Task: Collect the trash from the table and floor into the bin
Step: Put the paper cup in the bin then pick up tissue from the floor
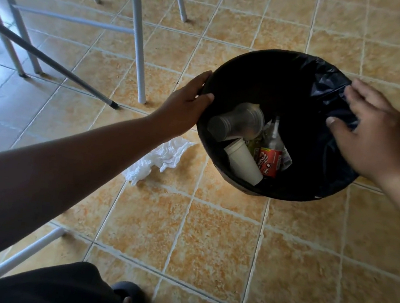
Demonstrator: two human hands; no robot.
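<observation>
A round bin [247, 186] lined with a black bag stands on the tiled floor at the right. Inside lie clear plastic cups [238, 124], a white cup [243, 162], a bottle with a red label [271, 156] and wrappers. My left hand [186, 105] grips the bin's left rim, thumb inside. My right hand [373, 135] grips the black bag liner [325, 78] at the right rim, thumb over the edge. A crumpled white tissue [161, 159] lies on the floor just left of the bin, under my left forearm.
White metal table and chair legs [138, 38] stand on the floor at the upper left, with a dark slanted rod [55, 64] ending near them. Another white bar [23, 253] lies at the lower left. My foot in a dark sandal [129, 297] is at the bottom.
</observation>
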